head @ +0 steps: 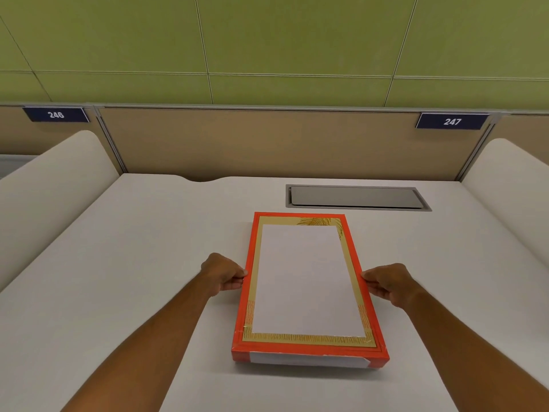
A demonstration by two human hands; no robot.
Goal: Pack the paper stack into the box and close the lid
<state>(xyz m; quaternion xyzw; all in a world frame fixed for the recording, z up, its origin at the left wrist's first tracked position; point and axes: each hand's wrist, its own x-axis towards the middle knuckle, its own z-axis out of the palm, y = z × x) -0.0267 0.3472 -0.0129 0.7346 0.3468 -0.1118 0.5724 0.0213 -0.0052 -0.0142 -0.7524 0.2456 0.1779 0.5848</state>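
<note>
A flat red box lies lengthwise on the white desk, in front of me and a little right of centre. Its top face has a gold patterned border around a white rectangle. I cannot tell whether that rectangle is paper or part of the lid. A white label runs along the box's near side. My left hand pinches the box's left long edge, thumb on top and fingers curled against the side. My right hand holds the right long edge the same way. No loose paper stack shows on the desk.
A grey recessed cable hatch sits in the desk just behind the box. A tan partition with number plates 246 and 247 closes the back. White curved dividers rise along the left and right sides.
</note>
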